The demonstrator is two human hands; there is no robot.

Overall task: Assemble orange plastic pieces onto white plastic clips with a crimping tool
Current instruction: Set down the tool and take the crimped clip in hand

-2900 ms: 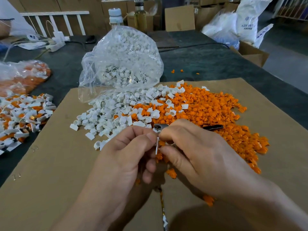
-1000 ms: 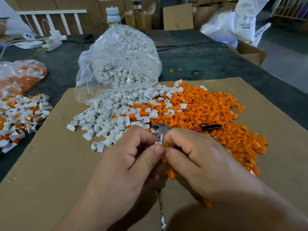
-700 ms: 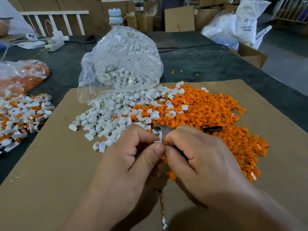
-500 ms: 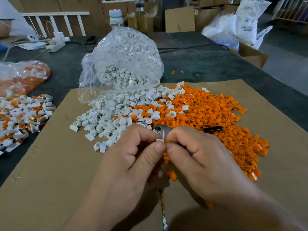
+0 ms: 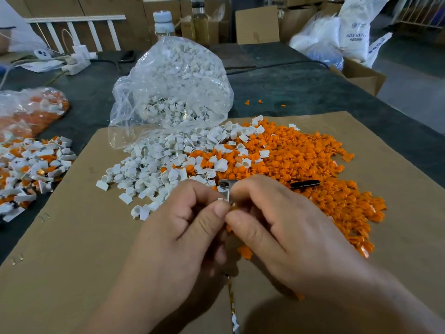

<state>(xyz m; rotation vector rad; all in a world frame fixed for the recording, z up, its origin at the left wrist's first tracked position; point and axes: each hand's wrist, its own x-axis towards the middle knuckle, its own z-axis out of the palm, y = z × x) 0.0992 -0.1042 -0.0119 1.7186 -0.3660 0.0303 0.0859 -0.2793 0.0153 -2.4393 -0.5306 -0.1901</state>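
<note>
The white clip (image 5: 220, 200) is pinched in the grip of the left hand (image 5: 183, 237), just beside the orange piece (image 5: 233, 208) pinched in the grip of the right hand (image 5: 284, 227), under the crimping tool (image 5: 227, 185) head, above the cardboard (image 5: 72, 249), near the white pile (image 5: 154, 169) and the orange pile (image 5: 313, 165).

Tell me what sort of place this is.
Probably a small workshop or warehouse for piecework assembly: loose heaps of orange plastic pieces and white plastic clips on a brown cardboard sheet, with cardboard boxes and white sacks behind.
</note>
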